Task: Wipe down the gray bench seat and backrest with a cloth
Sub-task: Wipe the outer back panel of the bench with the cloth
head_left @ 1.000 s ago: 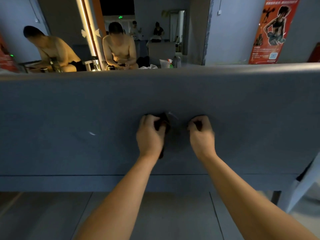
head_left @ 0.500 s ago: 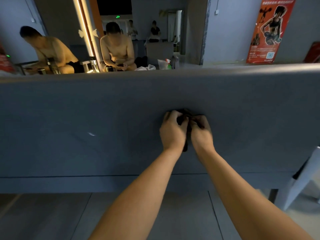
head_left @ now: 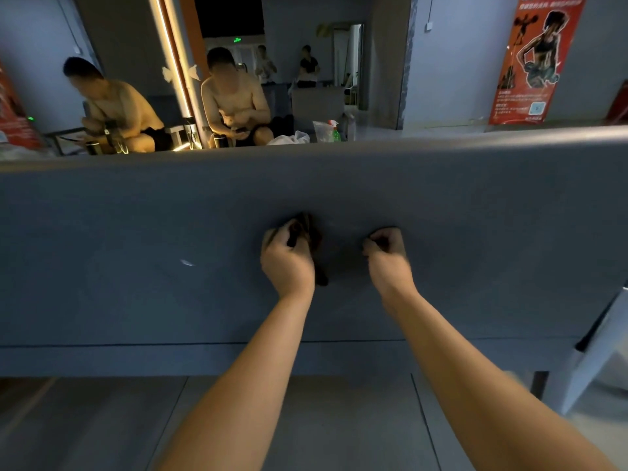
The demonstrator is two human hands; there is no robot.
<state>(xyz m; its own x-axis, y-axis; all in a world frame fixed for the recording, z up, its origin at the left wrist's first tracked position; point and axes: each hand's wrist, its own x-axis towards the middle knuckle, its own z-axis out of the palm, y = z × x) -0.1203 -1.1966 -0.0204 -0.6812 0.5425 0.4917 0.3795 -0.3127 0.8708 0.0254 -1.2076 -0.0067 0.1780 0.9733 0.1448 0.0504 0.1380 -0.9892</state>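
A wide gray padded bench surface [head_left: 136,249] fills the middle of the head view. My left hand [head_left: 289,263] is closed on a bunched dark cloth [head_left: 314,243], pressed against the gray padding. My right hand [head_left: 389,263] is curled into a fist a short way to the right. It appears to pinch the cloth's other edge, with dark fabric stretched faintly between the two hands. The dim light hides most of the cloth's outline.
A small pale mark [head_left: 187,263] sits on the padding left of my hands. Beyond the bench's top edge are a seated person [head_left: 238,103], a spray bottle [head_left: 334,132] and an orange poster [head_left: 537,59]. A pale frame leg [head_left: 591,362] stands at right, and tiled floor [head_left: 102,423] lies below.
Half a second ago my hands were together on the cloth. They have now pulled apart, the left moving left with the bunched cloth.
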